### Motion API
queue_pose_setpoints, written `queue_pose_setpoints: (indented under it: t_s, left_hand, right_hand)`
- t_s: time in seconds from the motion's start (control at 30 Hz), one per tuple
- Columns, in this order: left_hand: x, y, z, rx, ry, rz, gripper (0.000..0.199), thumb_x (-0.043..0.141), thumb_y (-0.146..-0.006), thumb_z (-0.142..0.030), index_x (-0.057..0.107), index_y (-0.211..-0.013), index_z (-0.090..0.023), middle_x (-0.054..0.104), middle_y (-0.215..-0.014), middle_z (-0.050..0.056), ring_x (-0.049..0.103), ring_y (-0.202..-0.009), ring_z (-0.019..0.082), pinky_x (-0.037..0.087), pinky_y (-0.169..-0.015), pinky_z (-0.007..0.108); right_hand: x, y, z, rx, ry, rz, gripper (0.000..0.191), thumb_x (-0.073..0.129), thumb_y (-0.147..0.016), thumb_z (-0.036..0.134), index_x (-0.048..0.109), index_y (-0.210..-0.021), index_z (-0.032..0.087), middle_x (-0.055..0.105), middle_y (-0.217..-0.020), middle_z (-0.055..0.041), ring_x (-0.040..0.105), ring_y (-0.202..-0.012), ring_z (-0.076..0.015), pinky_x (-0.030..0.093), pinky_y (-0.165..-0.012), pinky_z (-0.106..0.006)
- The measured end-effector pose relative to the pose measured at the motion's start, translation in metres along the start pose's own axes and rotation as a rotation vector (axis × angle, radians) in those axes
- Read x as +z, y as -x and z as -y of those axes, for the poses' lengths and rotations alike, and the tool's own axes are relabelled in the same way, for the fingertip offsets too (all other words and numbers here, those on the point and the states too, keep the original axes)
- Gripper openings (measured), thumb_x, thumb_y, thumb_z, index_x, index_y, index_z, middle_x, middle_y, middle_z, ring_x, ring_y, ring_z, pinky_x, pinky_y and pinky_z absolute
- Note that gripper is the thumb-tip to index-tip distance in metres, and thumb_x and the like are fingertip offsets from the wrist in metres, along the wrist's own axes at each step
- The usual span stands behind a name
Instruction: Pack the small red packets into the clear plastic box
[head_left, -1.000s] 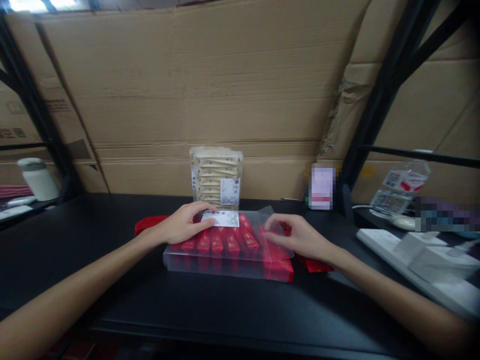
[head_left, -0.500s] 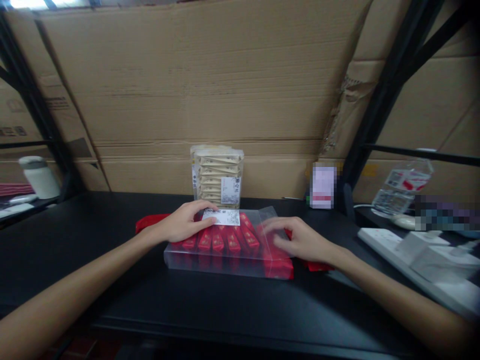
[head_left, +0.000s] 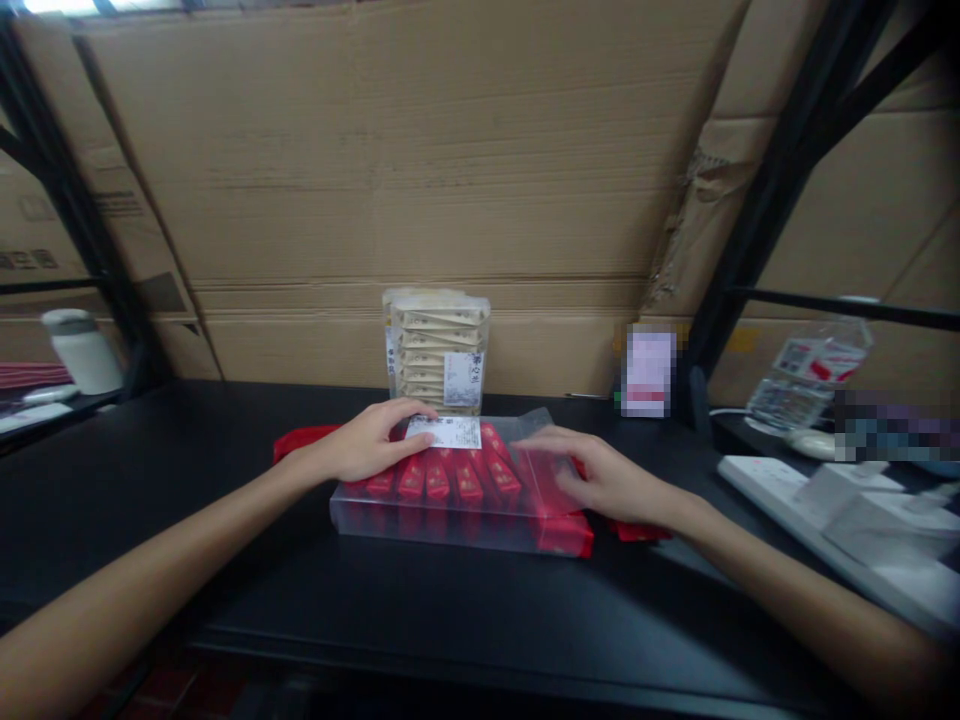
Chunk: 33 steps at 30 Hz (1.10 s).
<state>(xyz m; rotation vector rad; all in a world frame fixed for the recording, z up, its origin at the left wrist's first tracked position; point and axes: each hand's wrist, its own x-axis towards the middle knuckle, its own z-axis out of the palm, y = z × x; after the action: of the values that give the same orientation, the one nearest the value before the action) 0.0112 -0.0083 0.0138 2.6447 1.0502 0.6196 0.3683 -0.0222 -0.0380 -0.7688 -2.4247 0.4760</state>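
Your left hand (head_left: 367, 445) lies on top of a clear plastic box (head_left: 442, 530), its fingers close together and stretched out flat, with the fingertips touching the near-left edge of a white printed label (head_left: 442, 432) on the lid. Nothing shows as gripped in that hand. Your right hand (head_left: 609, 480) is at the box's right end, its fingers (head_left: 559, 450) together and slightly curved over the clear plastic; you can't tell from this view whether they pinch the edge or only rest on it. The box lies flat on a black table (head_left: 225, 560), just in front of you, and rows of red packets (head_left: 439, 482) show through its lid, with a thicker red block (head_left: 562, 530) at the right end. A red cloth strip (head_left: 300, 440) sticks out beyond the box on the left, and another (head_left: 637, 530) on the right. Directly behind the box stands an upright clear pack of beige sachets (head_left: 436, 350), bearing a white label of its own. Further right are a blurred card (head_left: 649, 372), a plastic water bottle (head_left: 806, 375) lying on its side, and a white power strip (head_left: 817, 510). A white cylindrical container (head_left: 82, 350) sits far left, and cardboard sheets (head_left: 375, 150) fill the wall behind a black metal shelf frame (head_left: 780, 200).
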Motion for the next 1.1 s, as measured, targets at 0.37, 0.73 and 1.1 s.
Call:
queue_pose_setpoints:
  t_s: [0.37,0.73,1.1]
  left_hand:
    - [0.0005,0.0002,0.0018,0.023,-0.032,0.024,0.038,0.052,-0.106,-0.045,0.061,-0.136,-0.022,0.064,-0.138,0.009,0.061,-0.126,0.025,0.047,-0.108,0.041]
    - [0.0019,0.0,0.0036,0.022,-0.04,0.039,0.039,0.052,-0.105,-0.044,0.06,-0.136,-0.021,0.063,-0.14,0.011,0.06,-0.127,0.026,0.046,-0.109,0.042]
    - [0.0012,0.0011,0.002,0.016,-0.049,0.052,0.04,0.051,-0.106,-0.044,0.06,-0.138,-0.021,0.063,-0.141,0.012,0.061,-0.126,0.027,0.047,-0.109,0.044]
  right_hand:
    - [-0.0009,0.0014,-0.0004,0.017,0.02,0.015,0.062,0.052,-0.085,-0.001,0.062,-0.14,0.027,0.066,-0.128,-0.0073,0.063,-0.117,-0.0229,0.049,-0.106,-0.044]
    - [-0.0001,0.0042,-0.0014,0.039,0.057,0.039,0.044,0.053,-0.094,0.011,0.066,-0.133,0.024,0.07,-0.129,-0.0085,0.066,-0.117,-0.0245,0.051,-0.104,-0.045]
    - [-0.0041,0.0034,0.0017,0.06,0.096,0.099,0.036,0.052,-0.097,0.018,0.067,-0.129,0.023,0.071,-0.129,-0.008,0.067,-0.116,-0.024,0.052,-0.103,-0.042]
